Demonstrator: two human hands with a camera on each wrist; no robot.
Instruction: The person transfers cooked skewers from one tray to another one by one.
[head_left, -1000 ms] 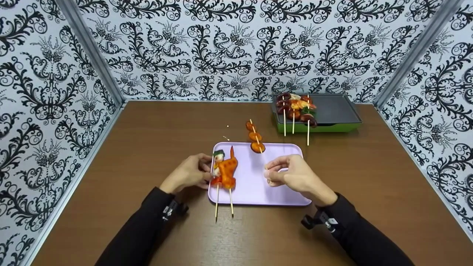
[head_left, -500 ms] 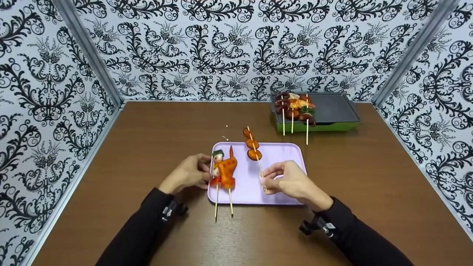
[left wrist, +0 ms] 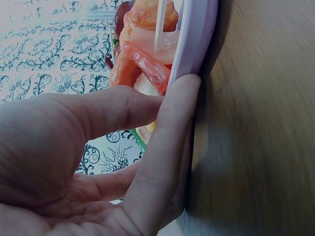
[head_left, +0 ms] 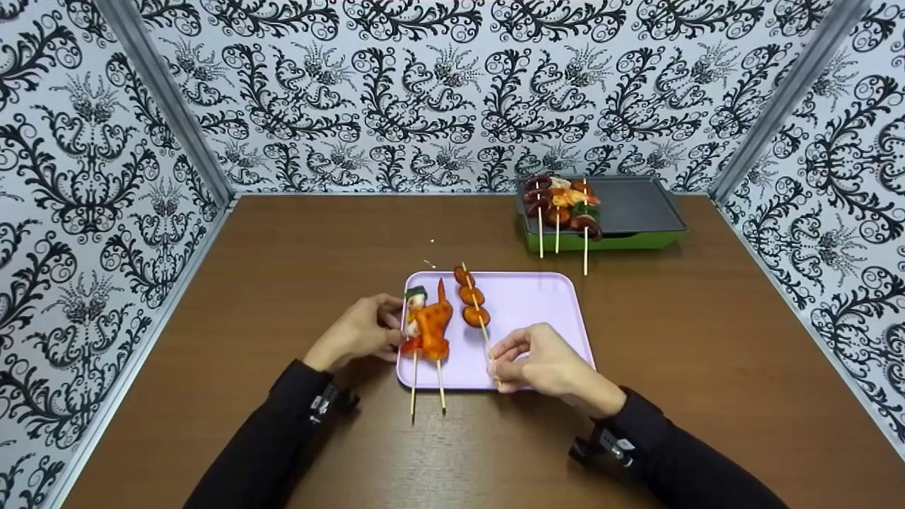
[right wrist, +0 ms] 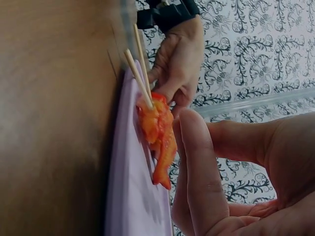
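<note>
In the head view, my right hand (head_left: 541, 364) pinches the lower stick of a skewer (head_left: 471, 295) bearing three round, browned pieces. The skewer slants over the middle of a lilac tray (head_left: 530, 297), its tip near the far rim. My left hand (head_left: 357, 336) holds the tray's left rim between thumb and fingers, as the left wrist view shows. Just inside that rim lie two more skewers: an orange chicken wing (head_left: 434, 329) and a mixed skewer (head_left: 413, 304) with green, white and red pieces. Their sticks reach past the near rim. The right wrist view hides the held stick behind the fingers.
A grey-topped griddle (head_left: 636, 205) with a green base stands at the back right of the brown table (head_left: 318, 240). Several food skewers (head_left: 558, 201) lie on its left part, sticks overhanging the front. Small white specks (head_left: 431, 264) lie behind the tray. Patterned walls enclose the table.
My right hand has brought the round-piece skewer nearer and to the left, from past the tray's far rim to over its middle. The left hand stays at the rim.
</note>
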